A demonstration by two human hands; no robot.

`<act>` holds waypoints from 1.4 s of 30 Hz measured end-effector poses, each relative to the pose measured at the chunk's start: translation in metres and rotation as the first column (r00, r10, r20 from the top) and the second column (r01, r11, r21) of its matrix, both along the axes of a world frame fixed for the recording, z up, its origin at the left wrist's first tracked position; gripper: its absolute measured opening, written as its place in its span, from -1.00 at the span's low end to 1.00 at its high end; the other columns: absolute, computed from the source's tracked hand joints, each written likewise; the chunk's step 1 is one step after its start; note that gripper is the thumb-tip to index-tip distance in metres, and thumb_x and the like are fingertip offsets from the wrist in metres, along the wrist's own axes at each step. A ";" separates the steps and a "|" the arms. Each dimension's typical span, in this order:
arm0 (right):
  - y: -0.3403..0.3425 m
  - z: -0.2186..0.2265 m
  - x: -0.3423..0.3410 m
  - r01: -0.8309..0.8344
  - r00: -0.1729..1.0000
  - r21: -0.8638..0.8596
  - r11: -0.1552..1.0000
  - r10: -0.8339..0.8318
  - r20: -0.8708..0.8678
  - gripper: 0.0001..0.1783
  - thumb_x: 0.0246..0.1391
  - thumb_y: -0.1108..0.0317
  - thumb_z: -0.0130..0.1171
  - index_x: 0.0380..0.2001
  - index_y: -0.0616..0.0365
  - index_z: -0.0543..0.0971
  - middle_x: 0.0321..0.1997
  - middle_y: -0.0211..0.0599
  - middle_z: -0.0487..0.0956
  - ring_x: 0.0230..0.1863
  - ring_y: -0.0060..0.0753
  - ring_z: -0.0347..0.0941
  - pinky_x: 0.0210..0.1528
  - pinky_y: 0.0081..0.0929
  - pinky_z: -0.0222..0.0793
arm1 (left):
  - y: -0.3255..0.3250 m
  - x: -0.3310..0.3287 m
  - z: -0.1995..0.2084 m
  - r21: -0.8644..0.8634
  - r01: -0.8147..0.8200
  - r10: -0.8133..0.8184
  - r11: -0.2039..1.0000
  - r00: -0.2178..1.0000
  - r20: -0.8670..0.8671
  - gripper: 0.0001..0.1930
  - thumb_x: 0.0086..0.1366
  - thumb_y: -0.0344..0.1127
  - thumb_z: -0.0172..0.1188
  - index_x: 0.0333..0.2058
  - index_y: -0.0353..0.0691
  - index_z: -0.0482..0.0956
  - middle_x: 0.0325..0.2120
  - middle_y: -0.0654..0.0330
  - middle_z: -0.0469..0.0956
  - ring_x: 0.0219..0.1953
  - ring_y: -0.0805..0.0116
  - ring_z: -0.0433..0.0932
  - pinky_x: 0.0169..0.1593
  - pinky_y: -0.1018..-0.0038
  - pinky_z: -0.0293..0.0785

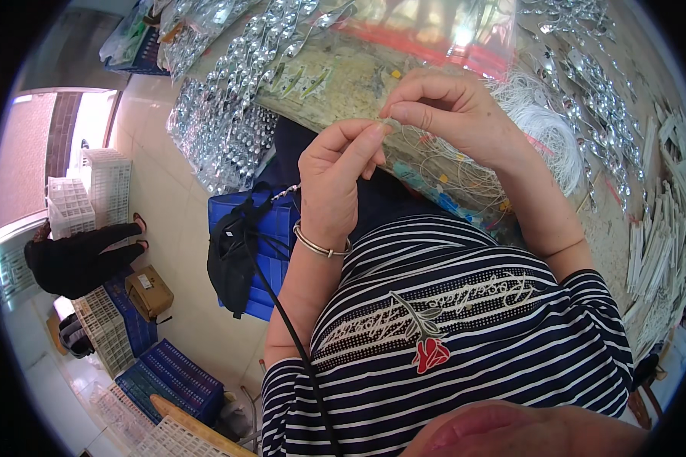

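The left hand (pixel 334 171) and the right hand (pixel 453 114) are raised close together, and their fingertips pinch a thin white string (pixel 392 123) between them, just above a clear bag of small white parts (pixel 343 84). A metal bangle (pixel 320 245) sits on the left wrist, and a blue plastic crate (pixel 270 228) with a black bag (pixel 232 259) on it stands under that arm. Shiny silver pieces (pixel 236 99) lie in piles behind the hands, and at the far left another person in black (pixel 80 259) bends near white baskets (pixel 91 190).
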State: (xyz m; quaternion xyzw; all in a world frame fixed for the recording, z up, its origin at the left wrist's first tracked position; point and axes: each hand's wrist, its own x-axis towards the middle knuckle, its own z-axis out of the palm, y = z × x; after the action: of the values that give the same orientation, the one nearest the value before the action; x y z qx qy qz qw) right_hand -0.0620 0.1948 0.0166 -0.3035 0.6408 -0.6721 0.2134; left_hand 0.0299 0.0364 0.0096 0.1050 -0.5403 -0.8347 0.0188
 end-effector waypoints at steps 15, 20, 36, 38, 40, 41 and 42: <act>0.001 0.000 0.001 0.015 0.995 0.039 0.999 -0.019 0.095 -0.87 0.14 0.37 0.06 -0.35 0.19 0.53 -0.38 -0.58 0.45 -0.35 -0.81 0.32 -0.34 -0.75 0.27 | 0.000 0.000 -0.006 -0.079 -0.012 0.011 0.997 1.000 -0.010 -0.88 0.20 -0.40 0.16 -0.32 -0.31 0.57 -0.58 0.35 0.50 -0.56 0.70 0.34 -0.48 0.76 0.21; 0.000 -0.001 0.001 0.020 0.997 0.032 0.999 -0.023 0.077 -0.83 0.14 0.33 0.06 -0.32 0.18 0.56 -0.42 -0.57 0.43 -0.36 -0.78 0.31 -0.32 -0.75 0.26 | 0.004 0.000 -0.003 -0.153 -0.058 0.058 0.986 0.998 -0.005 -0.89 0.21 -0.46 0.12 -0.31 -0.36 0.55 -0.61 0.32 0.46 -0.63 0.68 0.23 -0.51 0.71 0.15; 0.001 0.005 0.002 -0.058 0.989 0.087 0.995 0.045 0.143 -0.70 0.18 0.15 0.00 -0.25 0.13 0.58 -0.42 -0.59 0.43 -0.32 -0.76 0.30 -0.28 -0.73 0.23 | 0.004 0.002 -0.005 -0.229 -0.085 0.065 0.970 0.994 -0.090 -0.90 0.20 -0.45 0.15 -0.31 -0.31 0.56 -0.59 0.33 0.48 -0.57 0.67 0.33 -0.48 0.75 0.20; 0.001 0.005 0.002 -0.050 0.991 0.103 0.993 0.037 0.131 -0.71 0.18 0.16 0.00 -0.25 0.12 0.58 -0.41 -0.59 0.43 -0.31 -0.78 0.30 -0.29 -0.74 0.23 | 0.003 0.003 -0.005 -0.248 -0.087 0.064 0.965 0.993 -0.101 -0.90 0.19 -0.45 0.15 -0.31 -0.32 0.56 -0.59 0.33 0.49 -0.56 0.67 0.34 -0.48 0.75 0.20; 0.002 0.004 0.001 -0.041 0.992 0.129 0.991 0.025 0.125 -0.73 0.18 0.17 0.01 -0.27 0.11 0.58 -0.40 -0.61 0.43 -0.31 -0.79 0.30 -0.31 -0.75 0.23 | 0.001 0.003 -0.004 -0.260 -0.072 0.050 0.963 0.995 -0.089 -0.91 0.19 -0.50 0.15 -0.31 -0.36 0.55 -0.52 0.35 0.49 -0.47 0.68 0.40 -0.36 0.74 0.30; 0.002 0.003 0.001 -0.042 0.992 0.127 0.991 0.026 0.126 -0.73 0.18 0.17 0.01 -0.27 0.11 0.58 -0.40 -0.61 0.43 -0.31 -0.79 0.30 -0.31 -0.75 0.23 | 0.001 0.003 -0.004 -0.262 -0.072 0.051 0.962 0.995 -0.088 -0.91 0.19 -0.50 0.15 -0.31 -0.36 0.55 -0.52 0.35 0.49 -0.47 0.68 0.40 -0.36 0.74 0.30; 0.002 0.003 0.000 -0.046 0.990 0.116 0.992 0.031 0.135 -0.75 0.17 0.19 0.02 -0.28 0.11 0.58 -0.40 -0.61 0.43 -0.32 -0.79 0.30 -0.32 -0.75 0.23 | 0.002 0.003 -0.005 -0.264 -0.082 0.060 0.961 0.994 -0.089 -0.91 0.19 -0.50 0.15 -0.32 -0.35 0.55 -0.52 0.35 0.49 -0.47 0.68 0.40 -0.36 0.74 0.31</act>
State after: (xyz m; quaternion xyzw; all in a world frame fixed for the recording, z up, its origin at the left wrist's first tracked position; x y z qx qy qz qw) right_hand -0.0617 0.1969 0.0196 -0.2573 0.6581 -0.6472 0.2861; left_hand 0.0329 0.0379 0.0050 0.0873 -0.6427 -0.7564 0.0845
